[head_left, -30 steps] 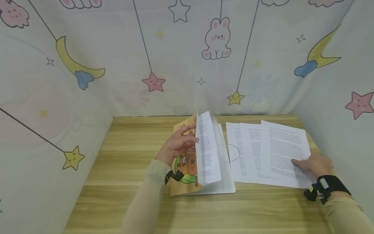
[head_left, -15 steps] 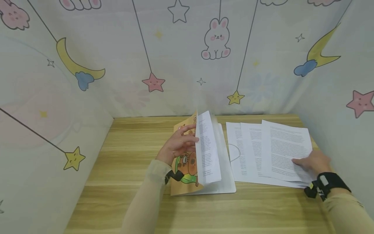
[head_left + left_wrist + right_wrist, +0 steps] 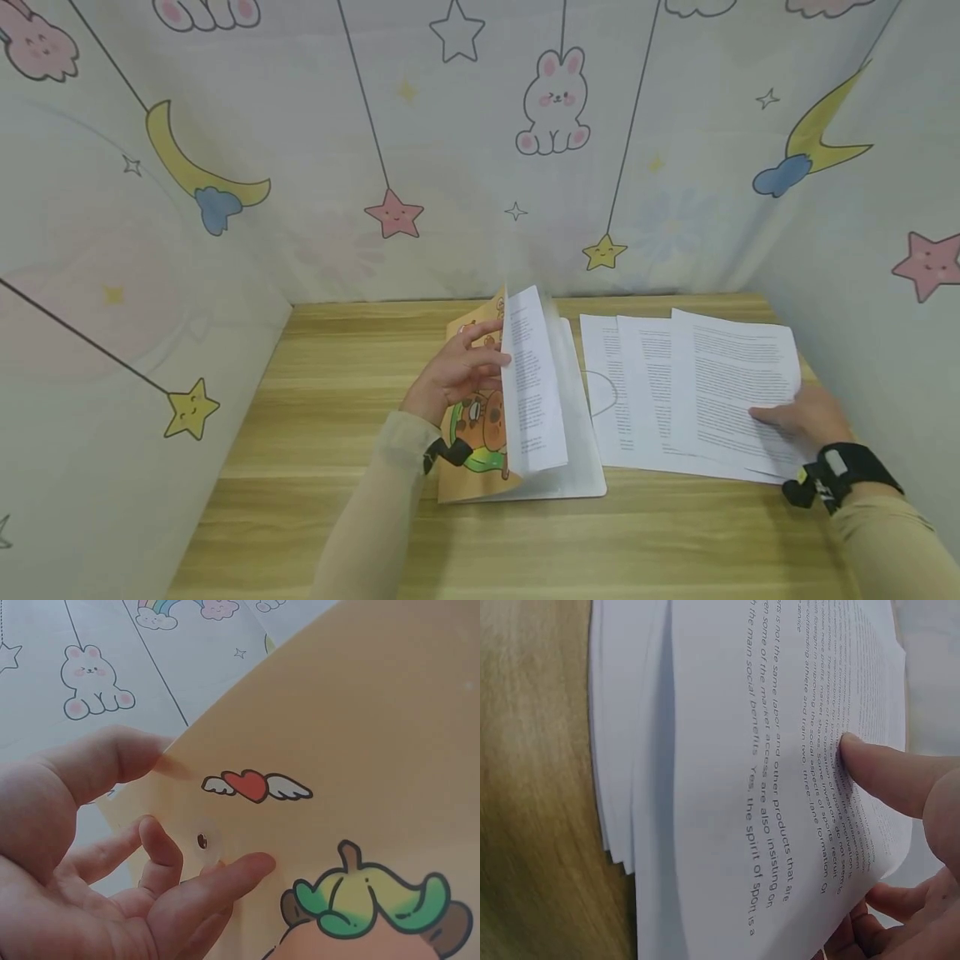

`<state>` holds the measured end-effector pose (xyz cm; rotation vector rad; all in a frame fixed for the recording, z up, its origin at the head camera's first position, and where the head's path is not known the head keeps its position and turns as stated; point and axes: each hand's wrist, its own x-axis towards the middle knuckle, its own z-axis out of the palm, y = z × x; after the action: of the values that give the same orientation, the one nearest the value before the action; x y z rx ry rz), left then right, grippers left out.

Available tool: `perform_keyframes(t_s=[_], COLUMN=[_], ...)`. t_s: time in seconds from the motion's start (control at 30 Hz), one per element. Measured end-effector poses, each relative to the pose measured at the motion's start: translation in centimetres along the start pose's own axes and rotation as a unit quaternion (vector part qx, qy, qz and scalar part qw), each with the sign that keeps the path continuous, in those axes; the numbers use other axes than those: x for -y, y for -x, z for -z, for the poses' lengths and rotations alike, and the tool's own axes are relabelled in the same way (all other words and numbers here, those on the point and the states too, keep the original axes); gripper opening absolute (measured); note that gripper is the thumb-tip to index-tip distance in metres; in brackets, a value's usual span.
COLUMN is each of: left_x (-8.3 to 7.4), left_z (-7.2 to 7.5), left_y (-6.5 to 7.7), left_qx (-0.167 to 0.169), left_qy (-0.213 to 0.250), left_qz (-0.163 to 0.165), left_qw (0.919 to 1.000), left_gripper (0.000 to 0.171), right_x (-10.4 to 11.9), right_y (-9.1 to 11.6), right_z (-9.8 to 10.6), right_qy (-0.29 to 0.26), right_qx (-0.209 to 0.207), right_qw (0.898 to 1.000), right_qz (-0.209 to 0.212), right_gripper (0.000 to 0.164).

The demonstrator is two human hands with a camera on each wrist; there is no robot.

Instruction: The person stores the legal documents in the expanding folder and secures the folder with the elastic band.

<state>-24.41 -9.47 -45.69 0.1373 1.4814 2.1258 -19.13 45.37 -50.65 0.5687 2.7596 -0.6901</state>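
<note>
My left hand (image 3: pixel 453 379) holds the tilted orange cover of a file folder (image 3: pixel 461 485) by its free edge, so the folder stands part open. In the left wrist view the cover (image 3: pixel 375 735) carries a winged heart and a cartoon figure, with my thumb and fingers at its edge. A printed page (image 3: pixel 534 392) stands just inside the cover. To the right, my right hand (image 3: pixel 813 421) pinches the right edge of the top printed sheet (image 3: pixel 738 375). In the right wrist view the thumb (image 3: pixel 889 772) lies on the print, the other fingers curl under, and the sheet (image 3: pixel 712 787) bows up.
More printed sheets (image 3: pixel 606 425) lie overlapped between the folder and my right hand. A thin loop (image 3: pixel 615 392) reaches from the folder over them. The wooden table (image 3: pixel 337 400) is bounded by patterned cloth walls (image 3: pixel 480 150) behind and at both sides.
The top right sheet has shifted slightly right, and its lower edge has come apart from the sheet below. My right fingers have drawn in at its edge. The left hand and folder stay put.
</note>
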Motion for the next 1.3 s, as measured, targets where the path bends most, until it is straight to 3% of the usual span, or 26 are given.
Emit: perform_keyframes(t_s=[0.13, 0.23, 0.37, 0.47, 0.67, 0.83, 0.93, 1.07, 1.3], left_x=[0.0, 0.0, 0.1, 0.1, 0.2, 0.1, 0.1, 0.1, 0.1], left_z=[0.1, 0.0, 0.0, 0.0, 0.2, 0.3, 0.3, 0.4, 0.5], left_y=[0.0, 0.0, 0.1, 0.1, 0.2, 0.2, 0.2, 0.1, 0.1], left_qx=[-0.002, -0.005, -0.007, -0.008, -0.014, -0.014, -0.016, -0.013, -0.013], left_qy=[0.001, 0.0, -0.001, -0.003, -0.004, -0.007, -0.004, -0.001, -0.002], left_qz=[-0.002, -0.002, -0.001, -0.001, -0.001, -0.005, -0.003, -0.001, 0.001], left_qw=[1.0, 1.0, 1.0, 1.0, 0.9999, 0.9999, 0.9999, 0.9999, 0.9999], left_gripper=[0.076, 0.076, 0.076, 0.075, 0.074, 0.074, 0.074, 0.074, 0.073], right_x=[-0.3, -0.2, -0.1, -0.3, -1.2, -1.9, -2.5, -3.3, -4.1], right_y=[0.0, 0.2, 0.4, 0.4, 0.1, -0.4, -0.6, -0.6, -0.6], right_z=[0.2, 0.3, 0.2, 0.0, -0.2, 0.2, 0.5, 0.6, 0.3], right_qy=[-0.016, -0.027, -0.041, -0.054, -0.072, -0.149, -0.183, -0.167, -0.142], right_qx=[0.006, 0.012, 0.02, 0.022, 0.014, 0.04, 0.057, 0.049, 0.006], right_qw=[1.0, 1.0, 0.998, 0.997, 0.994, 0.981, 0.976, 0.982, 0.989], right_qz=[0.014, 0.004, -0.034, -0.058, -0.086, -0.115, -0.105, -0.07, -0.051], right_gripper=[0.074, 0.086, 0.105, 0.106, 0.082, 0.061, 0.053, 0.052, 0.057])
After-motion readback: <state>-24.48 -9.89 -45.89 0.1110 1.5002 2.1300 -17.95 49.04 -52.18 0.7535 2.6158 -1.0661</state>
